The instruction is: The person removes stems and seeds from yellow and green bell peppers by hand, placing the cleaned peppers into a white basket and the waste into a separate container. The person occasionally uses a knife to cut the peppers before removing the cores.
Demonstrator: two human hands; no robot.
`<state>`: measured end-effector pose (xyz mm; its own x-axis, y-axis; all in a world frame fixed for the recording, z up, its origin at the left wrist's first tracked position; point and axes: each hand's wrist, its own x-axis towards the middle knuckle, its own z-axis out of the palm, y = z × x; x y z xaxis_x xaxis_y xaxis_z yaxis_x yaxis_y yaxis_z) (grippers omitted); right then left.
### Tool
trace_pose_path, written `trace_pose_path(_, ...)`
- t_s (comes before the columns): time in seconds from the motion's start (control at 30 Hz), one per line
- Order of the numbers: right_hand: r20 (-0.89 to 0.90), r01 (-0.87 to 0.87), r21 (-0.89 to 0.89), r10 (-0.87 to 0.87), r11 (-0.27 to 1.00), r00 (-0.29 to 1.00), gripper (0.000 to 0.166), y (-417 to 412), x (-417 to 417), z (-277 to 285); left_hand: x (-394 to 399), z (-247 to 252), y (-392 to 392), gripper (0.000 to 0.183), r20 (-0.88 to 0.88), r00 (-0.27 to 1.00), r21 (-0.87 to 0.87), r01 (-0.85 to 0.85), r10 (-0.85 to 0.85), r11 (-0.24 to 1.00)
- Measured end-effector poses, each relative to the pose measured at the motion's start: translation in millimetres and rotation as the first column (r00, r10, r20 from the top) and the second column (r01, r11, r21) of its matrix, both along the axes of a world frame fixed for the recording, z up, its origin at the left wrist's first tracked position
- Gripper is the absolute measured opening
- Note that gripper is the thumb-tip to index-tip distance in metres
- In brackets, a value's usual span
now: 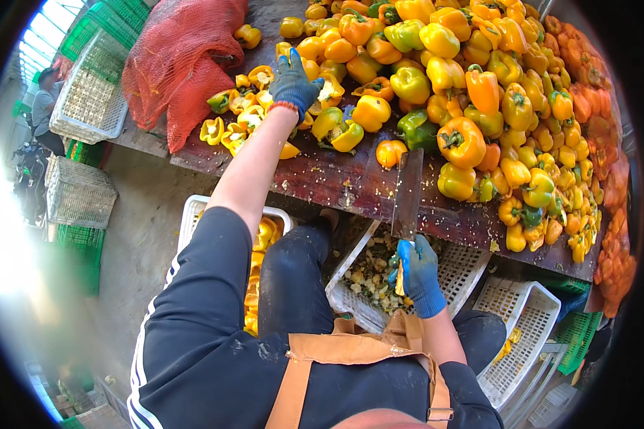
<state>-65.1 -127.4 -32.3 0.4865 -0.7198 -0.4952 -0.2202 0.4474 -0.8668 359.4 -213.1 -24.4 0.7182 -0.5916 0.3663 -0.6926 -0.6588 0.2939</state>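
Note:
My left hand (295, 86), in a blue work glove, reaches over cut yellow pepper pieces (251, 115) on the dark red table (327, 185). Its fingers are spread, and no object shows in its grip. My right hand (426, 279), also gloved, is closed around the handle of a broad-bladed knife (408, 193). The blade points away from me, over the table's front edge. A yellow strip shows beside the right fingers; what it is I cannot tell. A split yellow-green pepper (337, 130) lies right of my left hand, before a large heap of whole peppers (461, 96).
A red mesh sack (185, 64) slumps at the left. Below the table, one white crate (349, 268) holds pepper scraps; another crate (193, 206) contains yellow peppers. A third white crate (534, 327) stands right. Filled orange net sacks (614, 187) line the far right. A person (44, 104) is at left.

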Motion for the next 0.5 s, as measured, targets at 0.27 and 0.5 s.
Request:
trace_pose_path(0.27, -0.028, 0.017, 0.029, -0.017, 0.999, 0.999, 0.018, -8, -3, 14, 56, 1, -45, 0.059, -0.222, 0.975, 0.139, 0.001, 0.030, 0.990)
trace_pose_path(0.5, -0.009, 0.007, 0.008, -0.007, 1.000, 1.000, 0.017, 7, -8, 6, 6, 20, 11, 0.063, -0.109, 0.977, -0.510, 0.105, -0.185, 0.853)
